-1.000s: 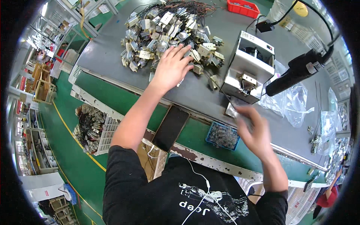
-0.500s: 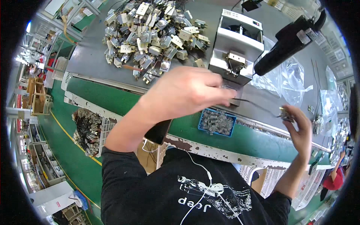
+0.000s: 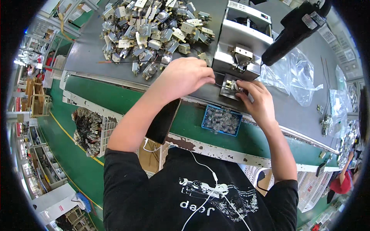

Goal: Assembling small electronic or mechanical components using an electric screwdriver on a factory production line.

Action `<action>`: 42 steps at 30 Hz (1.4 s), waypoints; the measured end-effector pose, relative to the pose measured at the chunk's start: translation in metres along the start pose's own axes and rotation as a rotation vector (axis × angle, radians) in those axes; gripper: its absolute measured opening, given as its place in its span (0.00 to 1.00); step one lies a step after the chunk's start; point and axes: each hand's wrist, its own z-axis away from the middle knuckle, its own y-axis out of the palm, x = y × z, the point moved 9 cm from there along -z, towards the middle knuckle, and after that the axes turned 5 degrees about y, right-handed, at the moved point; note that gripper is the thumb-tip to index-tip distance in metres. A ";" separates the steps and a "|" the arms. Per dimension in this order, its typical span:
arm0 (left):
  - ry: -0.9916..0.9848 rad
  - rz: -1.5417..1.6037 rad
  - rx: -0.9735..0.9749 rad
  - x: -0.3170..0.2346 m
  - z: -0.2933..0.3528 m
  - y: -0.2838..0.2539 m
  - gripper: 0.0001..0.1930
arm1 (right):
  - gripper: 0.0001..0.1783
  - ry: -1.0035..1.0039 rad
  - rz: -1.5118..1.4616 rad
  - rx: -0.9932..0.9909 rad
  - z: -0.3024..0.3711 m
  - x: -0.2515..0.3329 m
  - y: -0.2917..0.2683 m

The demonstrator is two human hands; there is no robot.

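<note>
My right hand (image 3: 259, 98) pinches a small metal part (image 3: 233, 85) with a round disc and brass-coloured tabs. It holds the part at the metal base plate (image 3: 226, 92) in front of a silver bench machine (image 3: 241, 42). My left hand (image 3: 187, 76) is closed, thumb against fingers, just left of the plate. From its fingertips a thin dark wire (image 3: 219, 84) runs toward the part; most of the wire is hidden by the hand. Above the plate, a metal head (image 3: 243, 56) juts from the machine.
A big heap of similar metal parts (image 3: 154, 34) covers the bench's far left. Springs fill a blue box (image 3: 221, 120) at the front ledge. A dark phone (image 3: 163, 121) lies under my left forearm. A black cylindrical tool (image 3: 293, 36) and clear plastic bags (image 3: 296, 77) are at the right.
My right hand has come left and away from me, bringing the metal part to the base plate. My left hand has shifted a little left. The stretched wire between the hands now spans less.
</note>
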 end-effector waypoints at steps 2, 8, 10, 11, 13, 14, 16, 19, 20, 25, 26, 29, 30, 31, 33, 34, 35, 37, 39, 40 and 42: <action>0.042 0.106 0.015 -0.002 -0.005 0.002 0.09 | 0.18 -0.025 0.014 -0.026 0.000 0.003 0.000; 0.012 0.083 0.100 0.008 -0.005 0.023 0.11 | 0.17 -0.049 0.068 0.015 -0.003 0.010 0.000; -0.020 0.087 0.137 0.011 -0.002 0.033 0.10 | 0.19 -0.073 0.089 -0.011 -0.001 0.013 -0.002; -0.044 0.089 0.173 0.013 -0.003 0.040 0.10 | 0.19 -0.069 0.093 -0.012 -0.001 0.012 -0.002; 0.012 0.171 0.079 0.003 -0.010 0.036 0.11 | 0.20 -0.014 0.096 0.006 0.002 0.003 0.000; 0.055 0.250 -0.012 -0.006 -0.011 0.031 0.12 | 0.20 -0.012 0.094 0.010 0.003 0.005 -0.003; 0.137 0.244 -0.105 -0.023 -0.016 0.034 0.13 | 0.21 0.125 0.017 0.011 -0.006 0.010 -0.016; 0.161 0.237 -0.142 -0.031 -0.012 0.040 0.15 | 0.28 -0.075 0.056 -0.560 0.000 0.022 -0.097; 0.172 0.243 -0.156 -0.032 -0.016 0.042 0.15 | 0.27 -0.191 0.035 -0.753 -0.005 0.033 -0.132; 0.185 0.275 -0.172 -0.031 -0.023 0.051 0.13 | 0.26 -0.022 -0.788 -0.401 -0.081 -0.020 -0.126; 0.179 0.272 -0.170 -0.030 -0.022 0.052 0.13 | 0.22 -0.037 -0.633 -0.450 -0.083 -0.015 -0.127; 0.186 0.295 -0.197 -0.030 -0.020 0.051 0.10 | 0.20 -0.285 -0.592 -0.569 -0.069 0.022 -0.145; 0.186 0.291 -0.183 -0.031 -0.022 0.050 0.10 | 0.20 -0.173 -0.614 -0.593 -0.063 0.023 -0.149; 0.187 0.288 -0.170 -0.031 -0.024 0.050 0.09 | 0.22 -0.124 -0.676 -0.483 -0.062 0.024 -0.152; 0.184 0.279 -0.168 -0.029 -0.023 0.050 0.09 | 0.30 -0.007 -0.585 -0.448 -0.055 0.009 -0.152; 0.192 0.272 -0.164 -0.030 -0.023 0.051 0.09 | 0.34 0.006 -0.780 -0.264 -0.056 0.009 -0.143; 0.196 0.262 -0.158 -0.030 -0.022 0.051 0.09 | 0.39 0.018 -0.973 -0.073 -0.058 0.015 -0.134; 0.196 0.257 -0.151 -0.031 -0.022 0.049 0.09 | 0.43 -0.169 -1.205 0.181 -0.061 0.045 -0.128; 0.201 0.255 -0.146 -0.033 -0.024 0.047 0.10 | 0.38 -0.169 -1.293 0.078 -0.054 0.061 -0.131; 0.200 0.251 -0.156 -0.033 -0.024 0.046 0.10 | 0.38 -0.169 -1.292 0.077 -0.053 0.061 -0.128; 0.204 0.248 -0.168 -0.036 -0.026 0.045 0.10 | 0.39 -0.126 -1.335 -0.056 -0.049 0.050 -0.129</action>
